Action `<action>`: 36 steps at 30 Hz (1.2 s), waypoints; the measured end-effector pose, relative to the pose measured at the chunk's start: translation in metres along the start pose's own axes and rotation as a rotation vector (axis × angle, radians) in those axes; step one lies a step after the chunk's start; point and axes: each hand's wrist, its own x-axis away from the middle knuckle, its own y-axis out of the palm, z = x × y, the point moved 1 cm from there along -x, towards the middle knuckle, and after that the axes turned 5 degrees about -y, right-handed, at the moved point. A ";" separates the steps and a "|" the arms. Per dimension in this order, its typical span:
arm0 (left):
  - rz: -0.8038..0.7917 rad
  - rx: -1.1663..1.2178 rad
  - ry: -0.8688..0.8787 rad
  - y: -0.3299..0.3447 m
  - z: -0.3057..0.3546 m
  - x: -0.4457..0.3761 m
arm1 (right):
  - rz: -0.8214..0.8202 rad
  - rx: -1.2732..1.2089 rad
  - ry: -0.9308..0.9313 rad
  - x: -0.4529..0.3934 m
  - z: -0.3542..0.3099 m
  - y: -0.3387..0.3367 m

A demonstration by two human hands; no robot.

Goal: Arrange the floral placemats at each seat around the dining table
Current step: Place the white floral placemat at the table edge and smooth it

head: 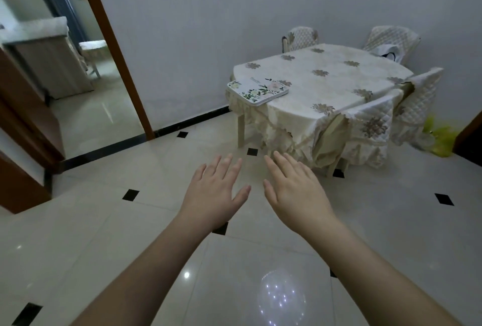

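We find the left hand (217,190) and right hand (294,187) both spread flat and empty, well short of the dining table (339,83). The floral placemats (257,90) lie stacked at its near-left edge (overhanging slightly); a careless grab could slide them off.

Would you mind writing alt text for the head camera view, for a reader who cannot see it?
Two empty, open hands, left hand and right hand, reach forward over a tiled floor toward a cloth-covered dining table ringed by covered chairs. A stack of floral placemats lies at the table's near left edge.
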 end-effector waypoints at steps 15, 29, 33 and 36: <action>-0.007 -0.019 0.027 0.032 0.008 -0.224 | -0.004 0.052 0.080 -0.179 0.128 0.047; -0.066 -0.026 -0.055 0.070 0.015 -0.437 | -0.041 -0.059 0.064 -0.368 0.251 0.087; -0.065 -0.021 -0.092 0.085 -0.018 -0.486 | -0.076 -0.080 0.044 -0.424 0.254 0.108; -0.067 -0.007 -0.100 0.096 -0.048 -0.519 | -0.100 -0.062 0.056 -0.467 0.250 0.129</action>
